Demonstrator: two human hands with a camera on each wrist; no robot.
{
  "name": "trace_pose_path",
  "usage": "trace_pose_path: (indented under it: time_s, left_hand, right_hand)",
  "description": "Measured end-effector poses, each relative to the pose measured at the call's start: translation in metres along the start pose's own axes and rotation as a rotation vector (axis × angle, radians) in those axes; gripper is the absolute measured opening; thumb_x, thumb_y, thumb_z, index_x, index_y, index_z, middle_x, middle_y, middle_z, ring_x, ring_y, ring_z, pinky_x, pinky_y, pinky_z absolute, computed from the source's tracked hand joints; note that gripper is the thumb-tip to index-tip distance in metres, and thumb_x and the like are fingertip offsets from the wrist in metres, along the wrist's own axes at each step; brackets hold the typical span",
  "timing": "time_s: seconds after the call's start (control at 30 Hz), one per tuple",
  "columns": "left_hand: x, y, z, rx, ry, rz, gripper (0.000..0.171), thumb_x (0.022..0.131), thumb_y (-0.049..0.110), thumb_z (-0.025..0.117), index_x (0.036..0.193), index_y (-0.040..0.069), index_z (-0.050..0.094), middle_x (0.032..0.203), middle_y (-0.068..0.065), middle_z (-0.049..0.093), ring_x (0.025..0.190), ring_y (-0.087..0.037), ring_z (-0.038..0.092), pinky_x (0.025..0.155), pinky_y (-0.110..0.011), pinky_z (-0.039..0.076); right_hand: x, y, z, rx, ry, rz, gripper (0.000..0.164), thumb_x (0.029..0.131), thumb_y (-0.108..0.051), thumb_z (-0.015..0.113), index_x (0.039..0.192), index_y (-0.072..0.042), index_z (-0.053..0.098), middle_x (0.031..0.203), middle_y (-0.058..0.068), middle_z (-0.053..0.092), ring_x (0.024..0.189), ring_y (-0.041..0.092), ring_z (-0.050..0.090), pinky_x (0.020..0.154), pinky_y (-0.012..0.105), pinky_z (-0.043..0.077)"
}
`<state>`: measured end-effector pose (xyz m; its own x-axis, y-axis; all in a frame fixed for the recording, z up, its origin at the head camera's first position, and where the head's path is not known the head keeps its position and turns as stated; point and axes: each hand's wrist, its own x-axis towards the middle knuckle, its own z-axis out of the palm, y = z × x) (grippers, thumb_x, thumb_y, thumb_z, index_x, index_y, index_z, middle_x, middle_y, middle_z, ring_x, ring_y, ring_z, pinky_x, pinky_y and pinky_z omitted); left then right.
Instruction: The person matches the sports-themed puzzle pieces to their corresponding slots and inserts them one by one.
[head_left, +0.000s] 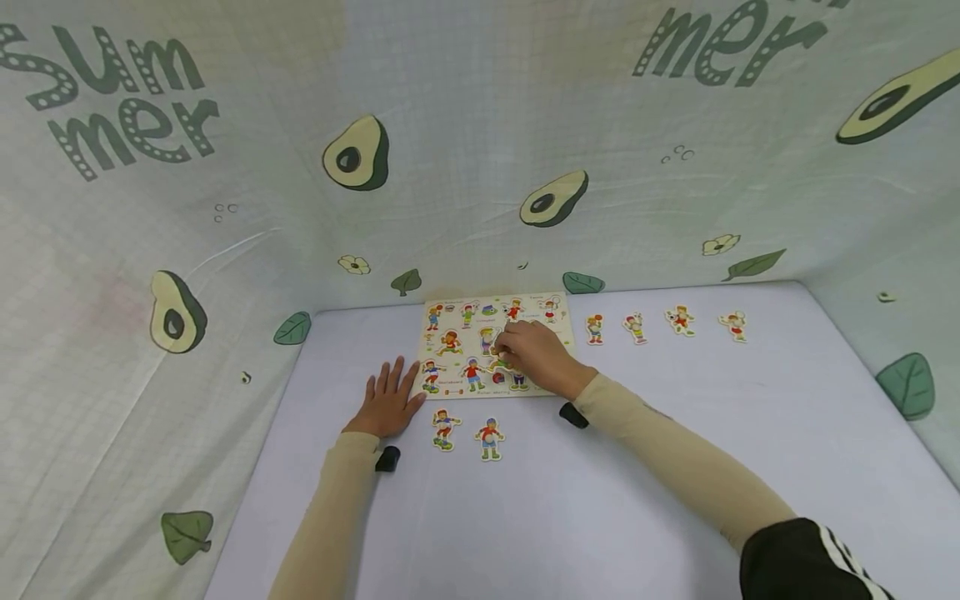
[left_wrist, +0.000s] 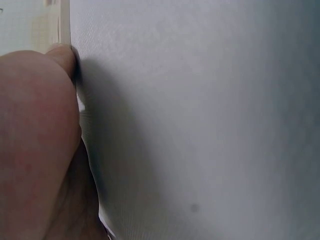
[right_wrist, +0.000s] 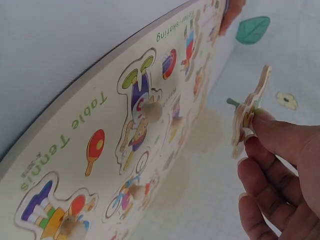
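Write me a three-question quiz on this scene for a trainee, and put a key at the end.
1. Open question: what is the right hand pinching?
2. Multiple choice: how many loose pieces lie on the table to the right of the puzzle board in the head view? A) two B) four C) six
3. True or false: the left hand is at the board's right edge.

Key:
1. A wooden piece.
2. B.
3. False; it is at the board's left edge, near the corner closest to the person.
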<state>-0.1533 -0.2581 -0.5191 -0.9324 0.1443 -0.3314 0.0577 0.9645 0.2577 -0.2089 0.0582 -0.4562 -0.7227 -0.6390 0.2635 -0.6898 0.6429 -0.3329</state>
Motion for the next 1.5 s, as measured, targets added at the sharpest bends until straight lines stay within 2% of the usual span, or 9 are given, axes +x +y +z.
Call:
trace_pose_path:
  time_s: [0.37,0.67,0.87,1.03,1.27,1.5]
  left_hand:
    - [0.007,-0.008,0.005,0.024,0.013,0.000,0.074,0.113,0.044,0.042,0.171,0.011,0.012,0.177,-0.022,-0.005,0.161,-0.048,-0.007,0.127,-0.066,-0.003]
    - [0.000,-0.001,-0.001,0.020,0.006,0.005,0.072,0.114,0.045,0.040,0.171,0.011,0.012,0.177,-0.022,-0.005,0.162,-0.047,-0.008,0.128,-0.065,-0.004]
    - [-0.003,0.002,-0.004,0.007,0.007,0.001,0.070,0.114,0.042,0.041,0.170,0.009,0.016,0.177,-0.023,-0.002,0.161,-0.048,-0.006,0.128,-0.065,-0.004]
    - [0.001,-0.003,0.001,0.044,0.006,0.001,0.071,0.114,0.044,0.039,0.171,0.010,0.012,0.177,-0.022,-0.004,0.161,-0.048,-0.006,0.128,-0.066,-0.001]
    - [0.007,-0.008,0.007,0.036,0.019,0.022,0.071,0.114,0.046,0.039,0.171,0.011,0.014,0.177,-0.023,-0.002,0.161,-0.049,-0.004,0.127,-0.068,0.001]
    - [0.008,-0.010,0.010,0.039,0.038,0.022,0.071,0.114,0.045,0.040,0.171,0.011,0.015,0.177,-0.023,-0.001,0.161,-0.049,-0.002,0.127,-0.068,0.002]
  right_hand:
    - [0.030,-0.005,0.016,0.014,-0.019,-0.018,0.010,0.098,-0.011,0.077,0.108,-0.009,0.078,0.104,0.004,0.074,0.097,0.022,0.071,0.088,0.040,0.057]
    - [0.053,-0.008,0.031,0.045,-0.066,-0.014,0.012,0.101,-0.012,0.074,0.112,-0.008,0.077,0.107,0.006,0.074,0.099,0.023,0.071,0.094,0.042,0.056]
    - [0.068,-0.010,0.040,0.032,-0.080,-0.014,0.010,0.102,-0.011,0.072,0.110,-0.006,0.077,0.106,0.007,0.075,0.099,0.024,0.071,0.093,0.039,0.057]
    - [0.080,-0.011,0.048,0.019,-0.090,0.017,0.011,0.103,-0.010,0.070,0.111,-0.006,0.076,0.107,0.008,0.075,0.101,0.024,0.071,0.093,0.039,0.057]
    - [0.092,-0.008,0.055,0.015,-0.161,0.070,0.013,0.104,-0.013,0.070,0.113,-0.006,0.077,0.110,0.009,0.075,0.102,0.024,0.070,0.093,0.038,0.057]
    - [0.102,-0.004,0.062,0.048,-0.195,0.124,0.010,0.104,-0.011,0.069,0.109,-0.005,0.076,0.108,0.010,0.075,0.100,0.025,0.070,0.089,0.040,0.058]
